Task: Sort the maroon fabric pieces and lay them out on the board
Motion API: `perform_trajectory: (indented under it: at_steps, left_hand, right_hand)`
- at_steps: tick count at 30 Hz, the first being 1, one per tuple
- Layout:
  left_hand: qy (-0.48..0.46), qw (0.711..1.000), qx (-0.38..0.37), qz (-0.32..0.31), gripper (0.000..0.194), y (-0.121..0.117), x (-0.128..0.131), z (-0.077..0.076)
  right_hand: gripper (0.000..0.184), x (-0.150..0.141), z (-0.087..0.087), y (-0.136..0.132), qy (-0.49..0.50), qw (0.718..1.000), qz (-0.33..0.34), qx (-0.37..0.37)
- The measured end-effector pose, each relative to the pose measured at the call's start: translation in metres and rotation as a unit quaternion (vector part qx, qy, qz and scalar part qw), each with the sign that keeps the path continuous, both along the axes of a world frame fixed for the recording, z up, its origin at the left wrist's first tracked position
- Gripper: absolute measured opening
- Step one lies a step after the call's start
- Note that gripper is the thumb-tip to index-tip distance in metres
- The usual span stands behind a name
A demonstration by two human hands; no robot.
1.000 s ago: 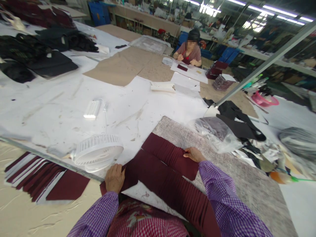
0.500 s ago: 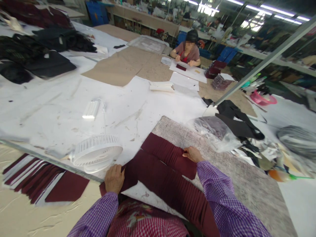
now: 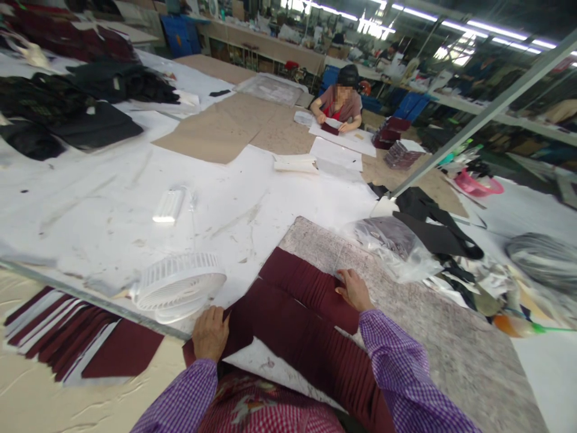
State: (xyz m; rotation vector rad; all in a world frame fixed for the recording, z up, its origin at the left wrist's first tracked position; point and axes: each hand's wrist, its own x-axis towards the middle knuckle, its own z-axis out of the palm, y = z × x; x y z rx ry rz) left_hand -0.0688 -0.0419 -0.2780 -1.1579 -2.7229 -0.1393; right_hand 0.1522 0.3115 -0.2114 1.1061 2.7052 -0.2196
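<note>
Two rows of overlapping maroon fabric pieces lie before me, the far row (image 3: 297, 273) and the near row (image 3: 311, 337), fanned out in thin steps. My left hand (image 3: 210, 332) is closed on a maroon fabric piece at the left end of the near row, by the table edge; its thumb is on top and the other fingertips are hidden. At the right part of the far row is my right hand (image 3: 355, 290), thumb and forefinger apart, the tips at the edge of the pieces. A grey mottled board (image 3: 433, 337) lies beneath and to the right of the rows.
A white fan (image 3: 180, 285) lies left of the rows, with a white power bank-like block (image 3: 169, 205) beyond. Maroon and white strips (image 3: 90, 337) lie below at left. A plastic bag (image 3: 392, 243) and a slanted metal pole (image 3: 478, 117) are at right. Across the table sits a co-worker (image 3: 340, 102).
My right hand's fingers have opened away from the far row's edge, where they were pinching before. My left hand stays on the fabric. The co-worker's hands have moved over a maroon piece.
</note>
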Motion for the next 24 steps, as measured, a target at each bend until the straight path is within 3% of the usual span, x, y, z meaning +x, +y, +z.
perform_trajectory:
  at_steps: [3, 8, 12, 18, 24]
  left_hand:
    - [0.000, 1.000, -0.003, -0.001, 0.018, 0.000, 0.000, -0.001]
    - [-0.004, 1.000, -0.017, -0.002, 0.017, 0.000, -0.001, -0.001]
    - [-0.010, 1.000, -0.027, -0.008, 0.017, 0.002, -0.002, 0.004]
    - [-0.014, 0.999, -0.027, -0.011, 0.017, 0.002, -0.004, 0.008]
    - [0.000, 1.000, -0.013, -0.028, 0.016, -0.001, -0.003, 0.008]
  right_hand:
    - [0.036, -0.002, -0.009, -0.020, 0.055, 0.998, 0.012, 0.021]
    - [0.055, -0.022, -0.045, -0.062, 0.095, 0.995, 0.016, 0.036]
    - [0.063, -0.043, -0.065, -0.074, 0.105, 0.993, 0.002, 0.045]
    - [0.064, -0.102, -0.066, -0.079, 0.134, 0.989, 0.044, 0.035]
    - [0.063, -0.172, -0.057, -0.104, 0.177, 0.982, 0.063, 0.034]
